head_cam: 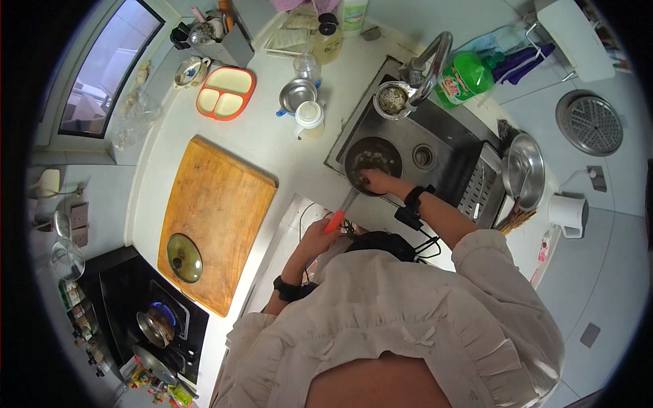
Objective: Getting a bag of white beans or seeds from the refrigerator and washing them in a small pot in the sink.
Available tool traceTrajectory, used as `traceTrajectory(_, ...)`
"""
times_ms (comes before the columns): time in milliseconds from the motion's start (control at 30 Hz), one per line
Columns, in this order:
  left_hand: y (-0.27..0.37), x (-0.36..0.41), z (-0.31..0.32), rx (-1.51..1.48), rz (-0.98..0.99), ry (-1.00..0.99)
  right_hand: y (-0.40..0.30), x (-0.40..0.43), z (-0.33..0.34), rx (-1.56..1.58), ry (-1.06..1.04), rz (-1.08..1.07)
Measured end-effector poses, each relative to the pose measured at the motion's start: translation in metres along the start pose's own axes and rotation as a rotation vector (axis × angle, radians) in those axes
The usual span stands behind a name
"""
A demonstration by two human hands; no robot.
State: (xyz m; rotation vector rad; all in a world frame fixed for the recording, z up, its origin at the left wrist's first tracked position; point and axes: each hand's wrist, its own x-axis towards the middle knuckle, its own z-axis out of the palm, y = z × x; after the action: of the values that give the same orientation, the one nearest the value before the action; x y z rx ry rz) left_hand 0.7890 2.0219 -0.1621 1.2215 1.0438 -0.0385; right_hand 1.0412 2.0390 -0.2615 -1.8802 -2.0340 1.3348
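My left hand (319, 238) is closed around the red handle (334, 222) of a dark pan (390, 151), which rests at the near left side of the steel sink (449, 137). Inside the pan, with its fingers down at the near edge, is my right hand (376, 181); its fingertips are partly hidden, so whether it holds anything does not show. Pale bits and some liquid lie in the pan. Right of the pan is the sink drain (424, 156), and beyond it the chrome faucet (438, 56) arches over a strainer cup (393, 99).
A wooden cutting board (219, 204) with a glass lid (184, 258) lies at left. On the stove a small pot (154, 329) stands by a lit blue flame. A divided plate (226, 93), steel bowl (298, 96) and lidded cup (309, 117) stand on the counter.
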Motion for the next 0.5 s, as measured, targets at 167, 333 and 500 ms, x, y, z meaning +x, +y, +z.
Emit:
traceTrajectory(167,0.002,-0.002,-0.001,0.003,0.030,-0.009,-0.008,0.009,-0.018,0.268,0.124,0.129)
traceTrajectory(333,0.005,-0.003,-0.001,0.013,0.036,0.000,-0.002,0.009,-0.008,-0.197,0.520,0.108)
traceTrajectory(500,0.008,-0.003,-0.001,0.015,0.014,-0.014,0.006,0.014,0.003,-0.284,0.412,-0.024)
